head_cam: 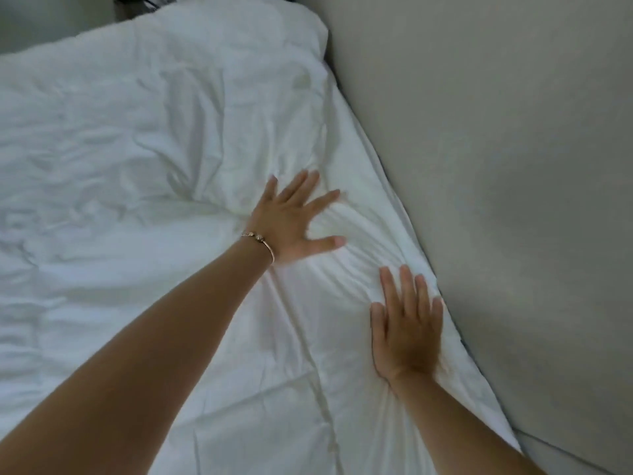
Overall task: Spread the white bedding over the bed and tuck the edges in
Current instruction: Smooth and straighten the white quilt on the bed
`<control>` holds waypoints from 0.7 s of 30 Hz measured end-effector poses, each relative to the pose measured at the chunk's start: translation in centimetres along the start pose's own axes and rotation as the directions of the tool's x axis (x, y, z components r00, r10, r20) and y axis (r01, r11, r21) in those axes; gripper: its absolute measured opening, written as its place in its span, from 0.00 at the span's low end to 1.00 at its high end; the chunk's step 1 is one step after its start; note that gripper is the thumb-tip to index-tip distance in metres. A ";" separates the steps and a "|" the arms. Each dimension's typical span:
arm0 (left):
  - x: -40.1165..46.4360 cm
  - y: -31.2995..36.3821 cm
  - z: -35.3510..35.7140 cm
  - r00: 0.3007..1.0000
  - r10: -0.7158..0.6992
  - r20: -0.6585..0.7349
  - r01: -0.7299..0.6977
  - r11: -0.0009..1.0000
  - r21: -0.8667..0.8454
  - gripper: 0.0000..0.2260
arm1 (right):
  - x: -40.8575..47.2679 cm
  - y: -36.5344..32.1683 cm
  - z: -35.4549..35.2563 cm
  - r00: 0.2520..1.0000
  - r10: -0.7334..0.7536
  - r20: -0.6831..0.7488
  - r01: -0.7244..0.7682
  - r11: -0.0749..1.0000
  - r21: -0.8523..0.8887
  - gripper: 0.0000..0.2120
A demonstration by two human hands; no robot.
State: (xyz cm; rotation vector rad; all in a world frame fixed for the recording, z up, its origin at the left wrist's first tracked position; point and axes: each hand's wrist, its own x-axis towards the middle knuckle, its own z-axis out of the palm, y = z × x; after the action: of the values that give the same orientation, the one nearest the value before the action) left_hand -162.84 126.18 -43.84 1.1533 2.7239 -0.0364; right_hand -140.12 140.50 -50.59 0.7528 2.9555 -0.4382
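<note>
The white bedding (144, 159) covers the bed across the left and middle of the view, wrinkled, with a seam running down toward me. My left hand (294, 217) lies flat on it with fingers spread, a thin bracelet on the wrist. My right hand (407, 323) presses flat on the bedding close to its right edge, fingers straight and together, beside the grey panel. Creases fan out between the two hands. Neither hand holds any cloth.
A tall grey upholstered panel (496, 166) runs along the bed's right side, touching the bedding's edge. At the far top left there is a dark object (137, 0) beyond the bed's corner.
</note>
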 end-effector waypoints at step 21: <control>16.8 -8.3 2.5 0.937 0.037 -0.348 -0.096 0.983 -0.154 0.31 | 2.4 -2.7 -0.8 0.977 0.036 -0.212 -0.037 0.999 -0.002 0.20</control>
State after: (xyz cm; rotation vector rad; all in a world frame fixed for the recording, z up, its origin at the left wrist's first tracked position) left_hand -179.84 132.07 -49.65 1.3073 2.9047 0.4388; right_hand -143.48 139.54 -49.45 0.9056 3.1299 -0.3670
